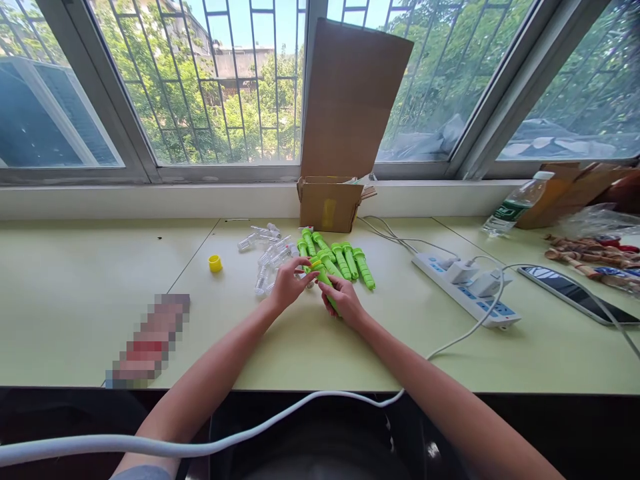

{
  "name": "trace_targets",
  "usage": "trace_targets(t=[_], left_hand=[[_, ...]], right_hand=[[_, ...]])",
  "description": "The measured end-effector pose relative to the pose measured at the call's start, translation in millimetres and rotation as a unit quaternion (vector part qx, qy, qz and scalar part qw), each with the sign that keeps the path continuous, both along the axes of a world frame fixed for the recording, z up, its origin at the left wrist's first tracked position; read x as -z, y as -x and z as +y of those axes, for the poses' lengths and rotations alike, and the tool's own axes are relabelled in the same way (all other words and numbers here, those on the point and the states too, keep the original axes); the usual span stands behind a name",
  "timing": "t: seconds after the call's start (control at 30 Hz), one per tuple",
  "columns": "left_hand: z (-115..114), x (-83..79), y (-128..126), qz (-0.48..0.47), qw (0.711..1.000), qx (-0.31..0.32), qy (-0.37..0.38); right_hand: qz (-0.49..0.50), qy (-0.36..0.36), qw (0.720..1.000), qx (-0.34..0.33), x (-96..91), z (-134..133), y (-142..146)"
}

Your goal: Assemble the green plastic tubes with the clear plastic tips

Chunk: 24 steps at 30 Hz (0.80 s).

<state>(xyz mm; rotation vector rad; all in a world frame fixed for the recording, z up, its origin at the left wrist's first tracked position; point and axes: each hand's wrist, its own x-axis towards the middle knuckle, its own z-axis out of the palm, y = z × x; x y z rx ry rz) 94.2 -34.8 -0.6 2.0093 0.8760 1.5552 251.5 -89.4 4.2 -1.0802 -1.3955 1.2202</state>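
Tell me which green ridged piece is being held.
The nearest green piece, held in the right hand with the left hand at its top; the other green pieces lie untouched behind it.

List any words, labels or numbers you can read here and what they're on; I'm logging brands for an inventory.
Nothing can be read.
Bottle label: green, too small to read.
Power strip: blue markings, too small.
Cardboard box: yellow patch, no legible print.
Flat item, table's left: blurred out.

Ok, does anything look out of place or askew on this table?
The clear plastic water bottle with a green label lies on its side at the right by the window sill. A small yellow cap sits alone, apart from the scattered clear vials. The green ribbed plastic tube in the right hand looks intact.
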Motion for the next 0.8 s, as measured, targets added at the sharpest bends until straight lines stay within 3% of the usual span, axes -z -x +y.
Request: trace_targets(t=[0.6,0.8], left_hand=[[2.0,1.0,1.5,0.001,1.000,-0.001,0.009],[4.1,4.3,2.7,0.002,1.000,-0.011,-0.004]], right_hand=[[-0.018,-0.002,1.000,-0.001,3.6,2.9,-0.6],[-0.029,0.018,0.998,0.050,9.6,6.2,-0.1]])
